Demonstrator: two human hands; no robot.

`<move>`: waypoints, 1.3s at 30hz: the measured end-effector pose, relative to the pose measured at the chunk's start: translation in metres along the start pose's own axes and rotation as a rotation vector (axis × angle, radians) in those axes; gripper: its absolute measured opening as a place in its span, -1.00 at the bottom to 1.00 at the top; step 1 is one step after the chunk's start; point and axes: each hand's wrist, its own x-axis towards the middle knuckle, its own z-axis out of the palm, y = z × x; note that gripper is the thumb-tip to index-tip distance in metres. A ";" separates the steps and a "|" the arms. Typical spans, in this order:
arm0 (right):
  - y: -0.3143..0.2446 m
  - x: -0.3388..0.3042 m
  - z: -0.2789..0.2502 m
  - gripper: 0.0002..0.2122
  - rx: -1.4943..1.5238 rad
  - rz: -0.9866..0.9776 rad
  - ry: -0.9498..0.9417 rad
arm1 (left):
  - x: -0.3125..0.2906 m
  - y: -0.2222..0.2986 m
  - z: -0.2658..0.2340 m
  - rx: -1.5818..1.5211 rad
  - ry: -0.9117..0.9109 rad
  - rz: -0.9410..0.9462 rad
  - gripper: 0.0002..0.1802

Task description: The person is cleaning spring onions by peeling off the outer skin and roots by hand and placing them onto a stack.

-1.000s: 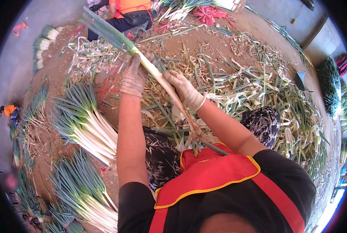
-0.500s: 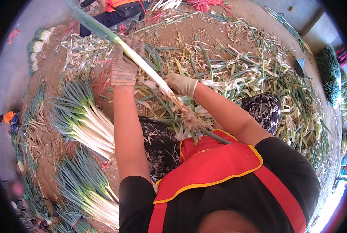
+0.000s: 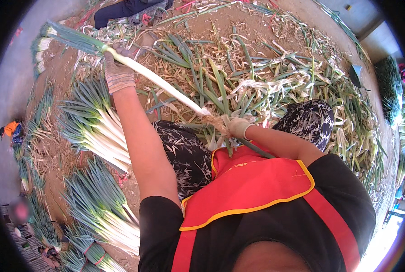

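Note:
A long green onion (image 3: 155, 79) slants across in front of me, its leaves toward the upper left and its stringy roots toward my lap. My left hand (image 3: 119, 68), in a soiled work glove, is closed round it where white turns green. Below the bare white stem, my gloved right hand (image 3: 238, 128) is closed right beside the roots. What its fingers hold is partly hidden and hard to make out. To my left lie bundles of trimmed green onions (image 3: 105, 136), white ends toward me, with another bundle (image 3: 107, 213) nearer.
Stripped leaves and pale skins (image 3: 275, 90) litter the ground ahead and to the right. Another person's dark-clad leg (image 3: 121, 11) shows at the far edge. More onions stand against the wall (image 3: 387, 86) at right. A person in orange (image 3: 13, 131) is far left.
My right hand has slid down the stem to the roots, and the brownish skin on the lower stem is gone. My left hand has moved left with the onion, which now lies flatter.

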 end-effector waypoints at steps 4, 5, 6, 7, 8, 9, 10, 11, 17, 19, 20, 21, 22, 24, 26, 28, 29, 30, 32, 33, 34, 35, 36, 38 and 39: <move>0.021 0.023 -0.004 -0.65 0.126 -0.028 0.037 | 0.005 0.005 0.000 -0.050 -0.154 0.002 -0.58; 0.026 0.030 -0.010 -0.67 0.239 -0.037 0.106 | 0.007 0.006 0.003 -0.124 -0.208 -0.020 -0.59; 0.032 0.035 -0.018 -0.71 0.364 -0.297 0.302 | 0.006 0.004 0.006 -0.156 -0.214 -0.042 -0.60; 0.027 0.043 -0.036 -0.71 0.487 -0.296 0.283 | 0.002 -0.003 0.010 -0.189 -0.222 -0.062 -0.61; 0.019 0.044 -0.047 -0.70 0.946 -0.346 0.106 | 0.000 -0.010 0.015 -0.221 -0.230 -0.082 -0.61; -0.001 0.035 -0.073 -0.68 1.393 -0.394 -0.101 | -0.002 -0.010 0.013 -0.276 -0.265 -0.113 -0.58; -0.019 0.019 -0.095 -0.65 1.486 -0.394 -0.245 | -0.003 -0.010 0.008 -0.326 -0.304 -0.143 -0.54; -0.035 0.005 -0.107 -0.59 1.576 -0.392 -0.384 | -0.001 -0.009 0.004 -0.375 -0.348 -0.182 -0.50; -0.044 -0.002 -0.108 -0.64 1.464 -0.351 -0.211 | -0.011 -0.028 0.038 -0.022 -0.122 -0.148 -0.57; -0.056 0.003 -0.128 -0.63 1.242 -0.434 0.082 | -0.026 -0.048 0.062 0.253 0.145 0.017 -0.57; -0.063 0.001 -0.144 -0.62 0.901 -0.411 0.334 | -0.023 -0.052 0.053 0.239 0.293 -0.017 -0.56; -0.061 0.015 -0.143 -0.69 0.461 -0.497 0.775 | -0.017 -0.063 0.059 0.285 0.349 -0.055 -0.61; -0.080 0.005 -0.165 -0.66 0.480 -0.410 0.645 | -0.018 -0.061 0.039 0.256 0.170 -0.051 -0.65; -0.110 -0.019 -0.200 -0.62 0.707 -0.236 0.382 | -0.013 -0.061 0.016 0.149 0.076 -0.063 -0.69; -0.117 -0.011 -0.185 -0.53 0.952 -0.223 0.345 | -0.005 -0.064 0.017 -0.011 0.251 -0.098 -0.71; -0.118 -0.004 -0.168 -0.50 0.832 -0.319 0.562 | 0.000 -0.069 0.011 -0.020 0.266 -0.126 -0.72; -0.118 -0.006 -0.165 -0.48 0.863 -0.289 0.536 | 0.002 -0.067 0.006 -0.023 0.281 -0.132 -0.72; -0.122 -0.008 -0.163 -0.47 0.890 -0.263 0.510 | 0.004 -0.062 -0.004 -0.049 0.361 -0.149 -0.71; -0.128 -0.014 -0.168 -0.47 0.997 -0.247 0.412 | 0.010 -0.059 -0.013 0.032 0.411 -0.057 -0.70; -0.125 -0.014 -0.165 -0.46 1.024 -0.247 0.456 | 0.012 -0.062 -0.011 0.075 0.423 -0.020 -0.70; -0.121 -0.012 -0.160 -0.45 1.051 -0.246 0.501 | 0.015 -0.062 -0.008 0.025 0.455 -0.081 -0.67; -0.117 -0.011 -0.155 -0.44 1.076 -0.244 0.547 | 0.015 -0.063 -0.007 -0.010 0.444 -0.109 -0.67; -0.114 -0.014 -0.152 -0.45 1.168 -0.293 0.534 | 0.015 -0.060 -0.011 -0.048 0.437 -0.131 -0.68; -0.118 -0.038 -0.163 -0.51 1.288 -0.242 0.418 | 0.013 -0.060 -0.017 -0.044 0.454 -0.084 -0.67; -0.118 -0.050 -0.166 -0.53 1.345 -0.216 0.365 | 0.013 -0.060 -0.018 0.019 0.502 -0.024 -0.66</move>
